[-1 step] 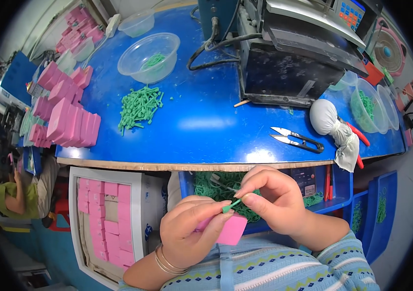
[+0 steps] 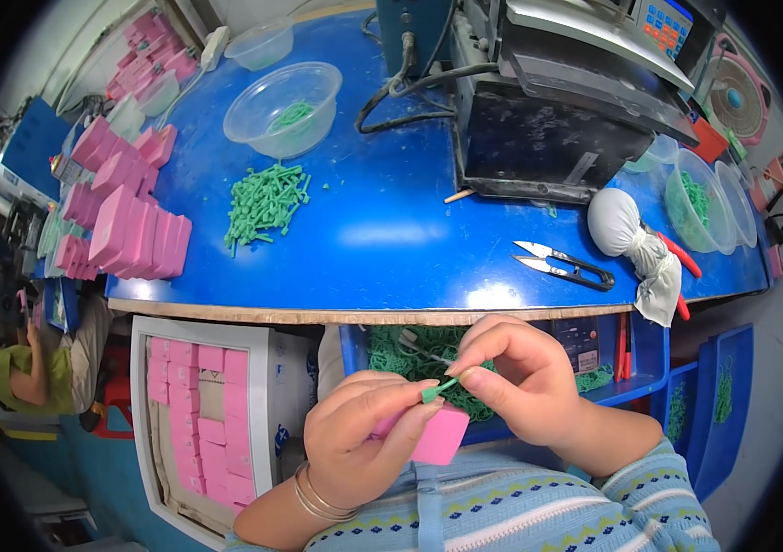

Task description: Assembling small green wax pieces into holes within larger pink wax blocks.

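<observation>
My left hand (image 2: 359, 423) is closed, its thumb and forefinger pinching the wide end of a small green tee-shaped piece (image 2: 430, 394). In the same palm sits a pink block (image 2: 442, 434), partly covered by the fingers. My right hand (image 2: 516, 373) pinches the thin end of that green piece between thumb and fingertips. Beneath both hands, an open blue drawer (image 2: 585, 393) holds a heap of green stringy pieces (image 2: 396, 359). On the blue table (image 2: 391, 267) lies a pile of similar green tee-shaped pieces (image 2: 264, 204).
Stacked pink blocks (image 2: 138, 235) stand at the table's left, near a clear bowl (image 2: 283, 110). Thread snips (image 2: 562, 265), a white cloth pouch (image 2: 614, 223) and red-handled pliers (image 2: 679, 256) lie right, before a black machine (image 2: 552, 133). A white box (image 2: 270, 405) holds pink blocks. Another person (image 2: 33, 368) sits far left.
</observation>
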### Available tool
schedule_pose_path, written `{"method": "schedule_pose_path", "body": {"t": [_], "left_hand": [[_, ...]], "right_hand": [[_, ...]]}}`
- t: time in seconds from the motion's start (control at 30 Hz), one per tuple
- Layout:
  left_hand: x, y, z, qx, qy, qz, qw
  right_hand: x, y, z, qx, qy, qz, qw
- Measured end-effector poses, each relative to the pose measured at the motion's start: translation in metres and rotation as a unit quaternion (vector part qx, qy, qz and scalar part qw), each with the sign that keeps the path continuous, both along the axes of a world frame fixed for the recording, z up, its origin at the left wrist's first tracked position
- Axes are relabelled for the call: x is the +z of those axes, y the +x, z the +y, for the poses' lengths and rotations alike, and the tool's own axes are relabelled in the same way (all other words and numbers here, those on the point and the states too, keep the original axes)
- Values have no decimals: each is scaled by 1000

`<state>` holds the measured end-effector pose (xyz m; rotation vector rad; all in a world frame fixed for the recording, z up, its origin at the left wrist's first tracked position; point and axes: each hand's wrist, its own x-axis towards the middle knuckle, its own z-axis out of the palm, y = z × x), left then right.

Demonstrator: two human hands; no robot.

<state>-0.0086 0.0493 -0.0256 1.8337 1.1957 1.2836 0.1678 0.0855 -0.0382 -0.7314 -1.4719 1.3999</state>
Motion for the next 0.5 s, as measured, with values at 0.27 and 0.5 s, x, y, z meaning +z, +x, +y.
{"method": "schedule_pose_path", "body": {"t": [0.27,0.5], "left_hand": [[1,-1,0,-4,16,-8,1000],[-4,-2,-2,-13,8,-41,999]], "right_hand": [[7,3,0,-39,145,-96,984],[8,2,0,-72,257,-117,957]]}}
